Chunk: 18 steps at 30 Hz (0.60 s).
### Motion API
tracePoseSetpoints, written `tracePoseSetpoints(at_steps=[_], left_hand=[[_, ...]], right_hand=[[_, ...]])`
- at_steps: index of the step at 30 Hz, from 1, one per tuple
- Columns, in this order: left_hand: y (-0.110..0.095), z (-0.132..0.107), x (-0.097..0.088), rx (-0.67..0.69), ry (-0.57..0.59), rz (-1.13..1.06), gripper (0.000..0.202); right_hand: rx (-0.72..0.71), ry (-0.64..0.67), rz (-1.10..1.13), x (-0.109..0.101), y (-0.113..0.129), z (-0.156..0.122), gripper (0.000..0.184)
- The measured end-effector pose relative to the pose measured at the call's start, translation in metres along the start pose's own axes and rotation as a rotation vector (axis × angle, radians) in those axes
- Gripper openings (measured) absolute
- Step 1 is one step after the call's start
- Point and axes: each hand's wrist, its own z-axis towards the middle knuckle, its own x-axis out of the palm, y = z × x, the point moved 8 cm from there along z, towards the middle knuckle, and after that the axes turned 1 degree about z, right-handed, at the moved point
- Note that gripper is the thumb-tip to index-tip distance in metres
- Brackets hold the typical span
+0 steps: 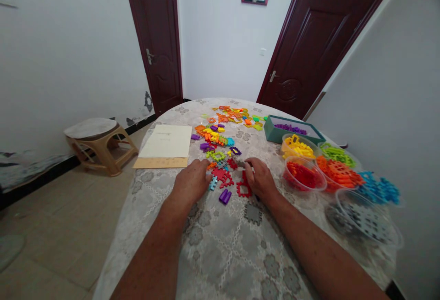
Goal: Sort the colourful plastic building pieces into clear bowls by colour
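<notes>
My left hand (192,180) rests at the left edge of a pile of notched plastic building pieces, its fingers curled together. Its fingertips are by an orange piece (211,165) and a light blue piece (213,182); whatever it may grip is hidden. Across the pile, my right hand (260,177) is closed, with a small grey building piece (241,164) at its fingertips. Red square frame pieces (244,190) lie beside its thumb. Between the hands are red flat pieces (222,176) and a purple connector (225,197). A grey square plate (253,213) lies below my right hand.
Tubs of yellow (298,147), red (303,175), orange (338,174), green, blue and grey pieces (367,219) line the table's right side, with a green box (275,135) of purple pieces behind. Paper sheets (167,141) lie left. More mixed pieces (233,115) are farther back. A stool (103,146) stands left.
</notes>
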Motion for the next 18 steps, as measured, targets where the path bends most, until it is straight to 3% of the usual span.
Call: tracePoseSetpoints(at_steps=[5,10,14,16,18], left_hand=[[-0.009,-0.001,-0.011,0.034,-0.091,-0.202,0.043],[-0.013,0.0,-0.007,0.029,-0.064,-0.4,0.048],[-0.016,0.001,-0.002,0.02,-0.044,-0.543,0.049],[-0.021,0.002,-0.002,0.046,-0.036,-0.648,0.05],[-0.028,0.001,-0.003,0.109,-0.014,-0.707,0.036]], right_hand=[[0.28,-0.127,0.193,-0.014,-0.017,-0.003,0.035],[0.409,-0.078,0.461,-0.006,-0.02,-0.006,0.039],[0.315,-0.088,0.402,-0.012,-0.005,-0.007,0.034],[0.211,-0.021,0.428,-0.011,0.013,-0.008,0.03],[0.087,0.08,0.454,-0.005,0.034,-0.01,0.027]])
